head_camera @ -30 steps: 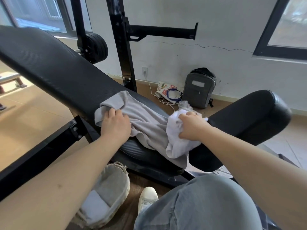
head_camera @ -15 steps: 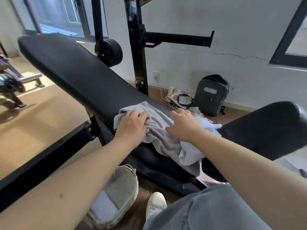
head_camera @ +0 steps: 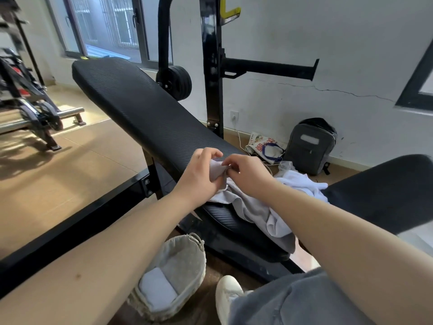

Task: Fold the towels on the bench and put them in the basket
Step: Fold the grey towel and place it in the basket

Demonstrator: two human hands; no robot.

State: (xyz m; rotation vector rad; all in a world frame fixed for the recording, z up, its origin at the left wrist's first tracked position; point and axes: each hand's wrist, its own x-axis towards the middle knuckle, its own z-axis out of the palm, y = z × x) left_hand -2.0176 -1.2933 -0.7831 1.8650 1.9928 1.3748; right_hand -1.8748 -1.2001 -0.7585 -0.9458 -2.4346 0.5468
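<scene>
This is a small gym room. The worktop (head_camera: 145, 109) is the black, ribbed, inclined pad of a weight bench, with a 2nd black pad (head_camera: 386, 191) to its right. Behind it stands a black steel upright (head_camera: 212, 66) carrying a yellow hook (head_camera: 230, 12) and a horizontal arm (head_camera: 269, 68). Beside the upright is a round black roller (head_camera: 178, 83). At the left edge, blurred, sits what looks like an exercise bike (head_camera: 28, 99) on the wood-tone floor (head_camera: 70, 165). A barred window (head_camera: 110, 26) lets in daylight. Against the cracked white wall (head_camera: 328, 43) lie a grey backpack (head_camera: 309, 146) and a printed tote bag (head_camera: 264, 145), near a wall socket (head_camera: 234, 116).
</scene>
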